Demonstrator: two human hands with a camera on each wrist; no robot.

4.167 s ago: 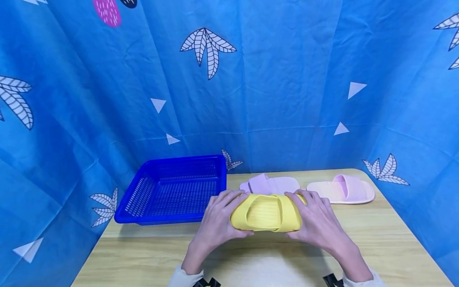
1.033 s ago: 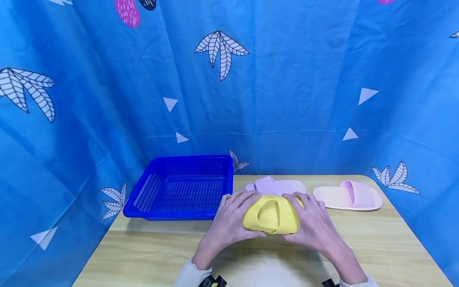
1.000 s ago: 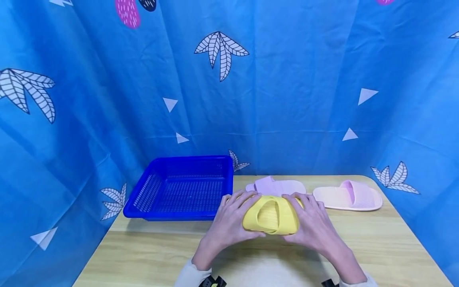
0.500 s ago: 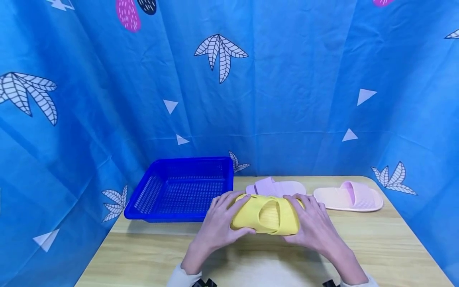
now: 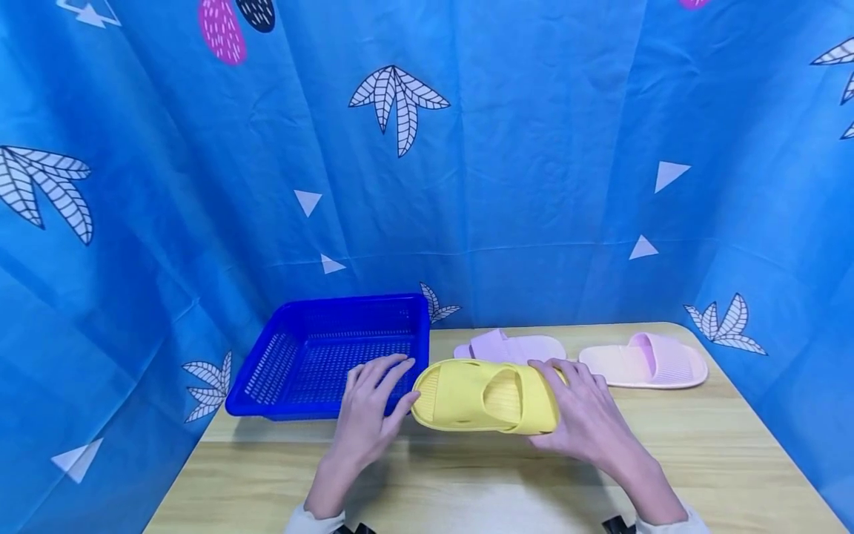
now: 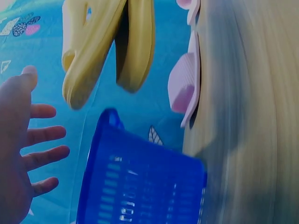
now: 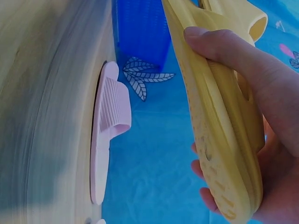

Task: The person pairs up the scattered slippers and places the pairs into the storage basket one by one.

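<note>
Right hand (image 5: 587, 411) is gripping two yellow moulded slide slippers (image 5: 467, 397)
Left hand (image 5: 367, 415) is hovering beside them, spread wide — a blue rectangular plastic basket (image 5: 280, 410) sitting beyond.

There are two yellow slippers (image 5: 462, 393) and two pink slippers (image 5: 669, 361), four slippers in all, plus one blue basket (image 5: 293, 411) and one worktop (image 5: 707, 452).

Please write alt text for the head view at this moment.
The right hand grips yellow slippers by one end above a wooden table, with the left hand open beside their other end. Behind, two pink slippers lie right of a blue basket, before a patterned blue curtain.
</note>
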